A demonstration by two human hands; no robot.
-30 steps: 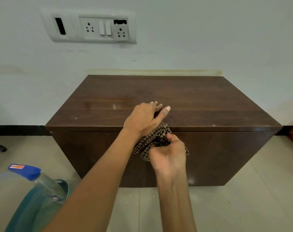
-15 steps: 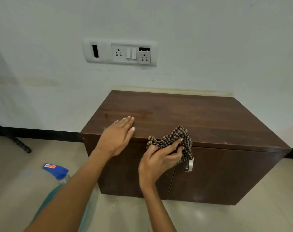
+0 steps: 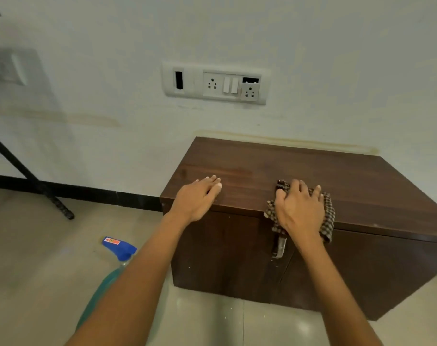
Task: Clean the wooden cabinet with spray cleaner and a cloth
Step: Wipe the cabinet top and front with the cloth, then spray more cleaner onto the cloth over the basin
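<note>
The right hand lies spread flat over the checked cloth, pressing it onto the cabinet at the front edge of the top, about midway along. Part of the cloth hangs over that edge, just above the metal door handle. The left hand rests palm down near the front left corner of the top, fingers together and holding nothing. The spray bottle stands on the floor to the left of the cabinet, well apart from both hands and partly hidden behind the left forearm.

From here the trouble I'd expect is the dangling cloth catching on the handle during a sideways wipe, bunching under the palm. The elbow could also knock the bottle over when the left arm draws back. Whether the top is wet with cleaner, I cannot tell.
</note>
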